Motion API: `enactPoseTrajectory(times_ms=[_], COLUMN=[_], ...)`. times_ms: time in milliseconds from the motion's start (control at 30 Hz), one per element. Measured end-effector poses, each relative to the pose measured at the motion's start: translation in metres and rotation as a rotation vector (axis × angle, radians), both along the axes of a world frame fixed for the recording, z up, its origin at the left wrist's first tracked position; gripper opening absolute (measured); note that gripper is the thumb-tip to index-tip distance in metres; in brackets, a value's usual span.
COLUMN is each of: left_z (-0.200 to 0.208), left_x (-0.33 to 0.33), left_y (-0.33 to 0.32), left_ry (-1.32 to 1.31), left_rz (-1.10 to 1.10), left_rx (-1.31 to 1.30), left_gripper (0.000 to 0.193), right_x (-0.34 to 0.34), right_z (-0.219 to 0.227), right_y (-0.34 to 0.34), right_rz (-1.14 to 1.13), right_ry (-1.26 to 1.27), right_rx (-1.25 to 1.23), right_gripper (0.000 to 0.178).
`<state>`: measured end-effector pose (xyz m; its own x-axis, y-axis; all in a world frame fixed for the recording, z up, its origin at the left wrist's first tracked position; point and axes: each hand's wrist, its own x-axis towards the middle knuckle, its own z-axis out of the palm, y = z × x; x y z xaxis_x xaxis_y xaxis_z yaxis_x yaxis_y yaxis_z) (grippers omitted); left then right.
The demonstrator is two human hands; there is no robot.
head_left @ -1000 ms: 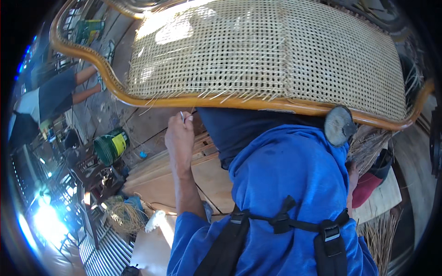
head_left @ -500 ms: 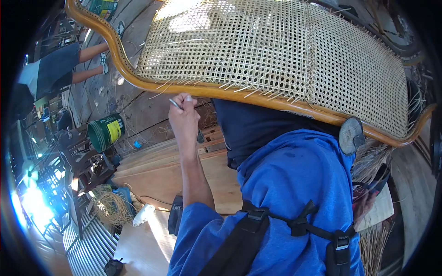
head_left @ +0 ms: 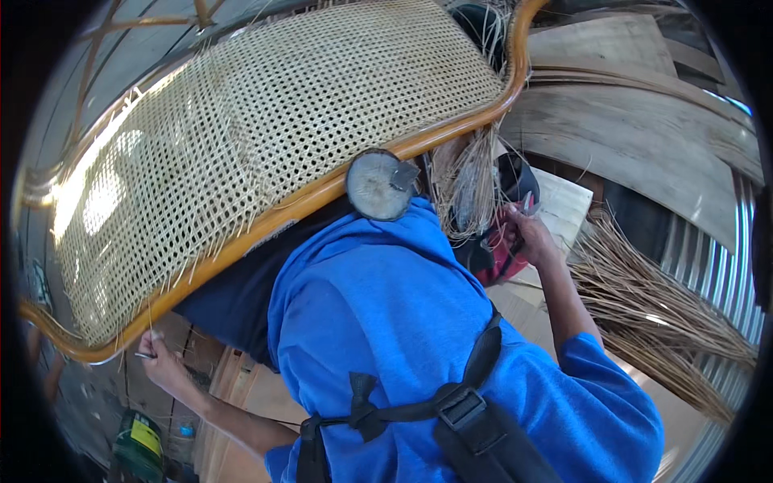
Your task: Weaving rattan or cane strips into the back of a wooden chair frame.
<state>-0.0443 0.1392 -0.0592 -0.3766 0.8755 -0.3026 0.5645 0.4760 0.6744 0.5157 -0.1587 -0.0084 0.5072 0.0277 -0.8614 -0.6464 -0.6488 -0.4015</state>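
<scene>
A cane-woven panel [head_left: 322, 88] lies across my lap in a curved, varnished wooden frame [head_left: 306, 193]. Loose strand ends stick out along its near edge. At the frame's lower left, my left hand [head_left: 163, 364] is closed round a thin metal tool [head_left: 146, 355], its fingertips at a cane strand just under the rail. My right hand [head_left: 527, 235], off to the right, is closed on a small silver tool [head_left: 527, 203] beside a red and black bag [head_left: 501, 259]. The rest of that tool is hidden by the fingers. A round pale disc [head_left: 377, 187] with a grey piece on it rests against the rail.
Bundled cane strands [head_left: 644, 294] lie at the right, with more loose strands [head_left: 475, 181] hanging below the frame. Wide wooden boards [head_left: 620, 129] lie at the upper right. A green bucket [head_left: 138, 445] stands on the plank floor at lower left.
The view has swung to the right. My right hand has come into plain sight holding a silver tool; my left hand is now nearer the frame's left corner, still gripping the thin tool.
</scene>
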Motion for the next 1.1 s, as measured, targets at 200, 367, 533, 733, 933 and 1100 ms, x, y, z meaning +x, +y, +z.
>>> enactPoseTrajectory(times_ms=[200,367,533,733,933,1100], left_z=[0.013,0.010,0.012,0.005,0.030,0.049], left_x=[0.017,0.020,0.030,0.043,0.042,0.054], left_y=[0.006,-0.003,-0.015,-0.013,-0.009,-0.019], left_ry=[0.058,0.021,0.019,0.122,0.065,0.096], left_rz=[-0.067,-0.065,-0.053,-0.200,-0.181,-0.129], left_rx=[-0.011,-0.016,-0.041,-0.066,-0.070,-0.170], left_gripper=[0.020,0.017,0.016,0.015,0.014,0.019], right_x=[-0.012,0.003,0.031,0.025,0.029,0.024], right_z=[0.036,0.051,0.064,0.095,0.087,0.109], right_y=[0.030,0.054,0.056,0.063,0.096,0.135], right_rz=[0.230,0.320,0.685,0.299,0.291,0.410], right_ry=[-0.455,-0.711,-1.029,-1.306,-1.655,-1.002], right_rx=[0.244,0.357,0.126,0.072,0.396,0.922], right_gripper=[0.032,0.037,0.035,0.043,0.055,0.036])
